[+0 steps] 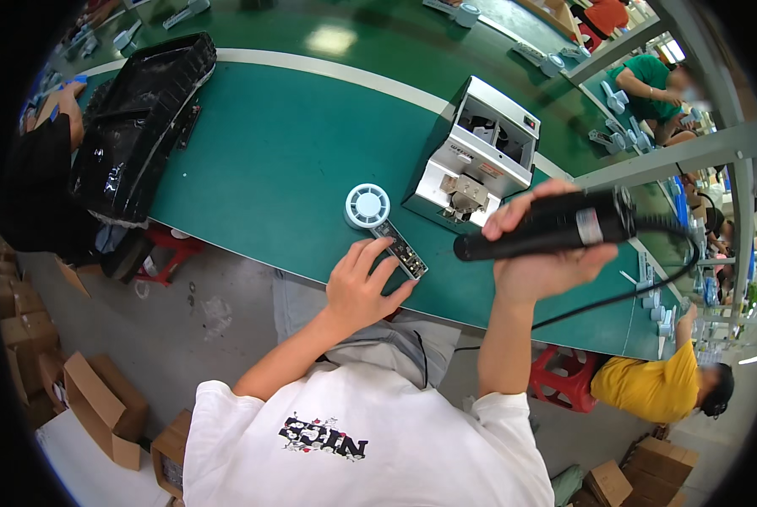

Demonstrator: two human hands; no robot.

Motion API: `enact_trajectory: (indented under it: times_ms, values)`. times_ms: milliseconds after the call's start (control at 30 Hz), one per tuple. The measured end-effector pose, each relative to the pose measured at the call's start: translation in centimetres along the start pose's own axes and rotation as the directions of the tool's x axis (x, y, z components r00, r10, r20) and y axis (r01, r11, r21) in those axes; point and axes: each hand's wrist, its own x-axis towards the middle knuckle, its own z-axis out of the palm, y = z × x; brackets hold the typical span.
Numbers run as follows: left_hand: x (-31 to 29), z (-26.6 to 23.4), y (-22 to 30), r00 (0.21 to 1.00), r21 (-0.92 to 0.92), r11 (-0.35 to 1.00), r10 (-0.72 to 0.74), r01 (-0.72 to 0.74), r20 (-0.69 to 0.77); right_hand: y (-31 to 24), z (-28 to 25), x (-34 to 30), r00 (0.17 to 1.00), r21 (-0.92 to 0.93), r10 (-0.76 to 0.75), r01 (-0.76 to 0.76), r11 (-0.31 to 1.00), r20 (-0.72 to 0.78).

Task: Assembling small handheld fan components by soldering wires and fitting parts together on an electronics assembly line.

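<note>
On the green table a small light-blue handheld fan (367, 205) lies with its round grille up. Its handle is uncovered, and a circuit board (402, 253) shows inside it. My left hand (357, 286) steadies that handle, thumb on one side and fingers on the other. Raised above the table to the right, my right hand (526, 275) is wrapped round a black electric screwdriver (556, 226). The screwdriver lies nearly level with its narrow end to the left, and a black cord (689, 258) trails from its thick end. I cannot make out a bit at its tip.
Behind the screwdriver stands a grey-and-black screw feeder (480, 156). A black tray (142, 127) wrapped in plastic sits at the table's left end, next to a person's arm (70, 118). Red stools (564, 378) and cardboard boxes (104, 406) are on the floor. Other people work along the right.
</note>
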Motion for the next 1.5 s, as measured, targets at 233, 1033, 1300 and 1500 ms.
enact_trajectory:
  times_ms: [233, 1033, 1300, 1500]
  values:
    - [-0.1, 0.3, -0.2, 1.000, -0.005, 1.000, 0.016, -0.016, -0.012, -0.1, -0.2, -3.1, 0.988, -0.034, -0.109, 0.105, 0.994, -0.107]
    - [-0.3, 0.5, -0.4, 1.000, -0.007, 1.000, 0.013, -0.013, -0.009, 1.2, -0.7, -3.4, 0.992, -0.049, -0.119, 0.117, 0.992, -0.041]
    - [-0.6, 0.6, -0.4, 1.000, -0.004, 1.000, -0.014, 0.014, -0.002, 2.1, -0.7, -4.0, 0.990, 0.014, -0.142, 0.141, 0.990, 0.028]
    - [-0.5, 0.5, -0.2, 1.000, -0.012, 1.000, -0.004, 0.004, -0.004, 2.2, -1.1, -3.8, 0.963, 0.091, -0.194, 0.179, 0.980, 0.188]
